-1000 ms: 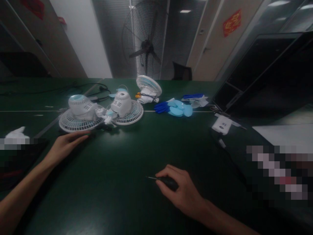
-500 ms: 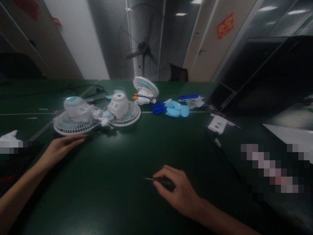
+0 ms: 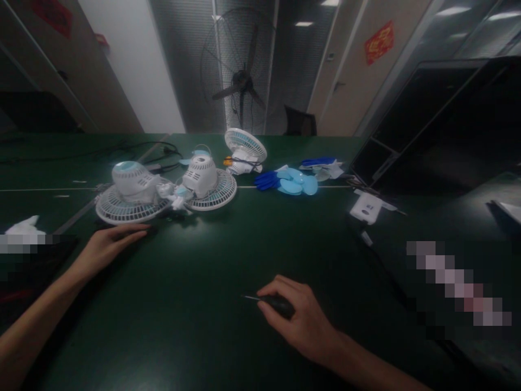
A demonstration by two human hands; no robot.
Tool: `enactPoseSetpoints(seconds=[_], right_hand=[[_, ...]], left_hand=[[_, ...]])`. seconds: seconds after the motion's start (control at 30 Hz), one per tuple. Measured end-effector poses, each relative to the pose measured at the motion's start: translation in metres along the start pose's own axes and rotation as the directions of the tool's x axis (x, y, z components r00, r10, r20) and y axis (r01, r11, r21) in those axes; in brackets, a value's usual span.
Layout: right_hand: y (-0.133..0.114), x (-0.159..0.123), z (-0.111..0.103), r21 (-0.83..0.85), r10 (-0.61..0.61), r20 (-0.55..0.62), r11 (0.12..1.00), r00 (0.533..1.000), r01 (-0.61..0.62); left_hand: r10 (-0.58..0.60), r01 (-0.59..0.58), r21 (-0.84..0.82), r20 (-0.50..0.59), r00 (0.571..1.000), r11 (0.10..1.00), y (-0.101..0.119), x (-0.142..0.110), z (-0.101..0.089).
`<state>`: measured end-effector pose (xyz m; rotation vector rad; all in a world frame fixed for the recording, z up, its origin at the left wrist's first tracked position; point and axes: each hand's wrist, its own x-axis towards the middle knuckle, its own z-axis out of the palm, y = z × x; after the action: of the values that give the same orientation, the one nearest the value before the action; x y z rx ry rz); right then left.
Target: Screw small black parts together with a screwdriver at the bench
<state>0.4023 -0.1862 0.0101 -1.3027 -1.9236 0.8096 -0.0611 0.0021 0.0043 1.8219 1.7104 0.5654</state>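
Note:
My right hand [image 3: 299, 315] is closed around the dark handle of a screwdriver [image 3: 279, 305]. Its thin metal shaft points left, low over the green table [image 3: 195, 282]. To the left, my left hand [image 3: 109, 244] reaches forward with its fingers stretched out and slightly apart. Its fingertips are by the front rim of a white fan [image 3: 134, 209] that lies face down; I cannot tell whether they touch it. A small dark patch at the fingertips is too dim to make out. Beside that fan lies a second white fan [image 3: 214, 190], also face down.
A third small fan [image 3: 244, 149] is tilted up at the back. Right of it are light-blue fan blades [image 3: 297, 182], a blue glove [image 3: 266, 180] and another blue glove [image 3: 317, 162]. A white box [image 3: 366, 209] with a cable and a large black case [image 3: 427, 119] are at right.
The view shifts slightly left and back. Both hands hold nearly the same pose, with the screwdriver staying in my right hand. At the far right, the white sheet has moved mostly out of view.

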Motion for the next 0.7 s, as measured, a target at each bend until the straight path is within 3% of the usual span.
enactPoseSetpoints(seconds=[0.1,0.2,0.3,0.37,0.47,0.57,0.7], right_hand=[[0.001,0.0,0.0,-0.01,0.004,0.009,1.0,1.0,-0.004],[0.001,0.0,0.001,-0.004,-0.001,0.006,1.0,1.0,0.001],[0.0,0.0,0.001,0.003,-0.007,0.001,1.0,1.0,0.007],[-0.001,0.001,0.001,0.003,-0.002,0.001,1.0,1.0,0.002],[-0.002,0.002,0.002,-0.028,0.004,-0.032,1.0,0.999,-0.005],[-0.001,0.0,0.004,-0.086,-0.01,-0.093,0.996,0.996,0.002],[0.001,-0.002,0.007,-0.151,-0.001,-0.13,0.988,0.991,-0.019]], left_hand=[[0.166,-0.158,0.142,-0.047,0.985,0.977,-0.001,-0.002,0.002],[0.287,-0.266,0.316,-0.024,0.958,0.911,0.002,-0.003,0.004],[0.356,-0.347,0.355,0.041,0.933,0.868,0.022,-0.01,0.02],[0.434,-0.447,0.271,0.108,0.894,0.853,0.051,-0.02,0.045],[0.56,-0.578,0.03,0.214,0.801,0.815,0.106,-0.045,0.098],[0.601,-0.574,-0.18,0.271,0.752,0.799,0.151,-0.069,0.143],[0.621,-0.561,-0.269,0.294,0.726,0.783,0.167,-0.083,0.16]])
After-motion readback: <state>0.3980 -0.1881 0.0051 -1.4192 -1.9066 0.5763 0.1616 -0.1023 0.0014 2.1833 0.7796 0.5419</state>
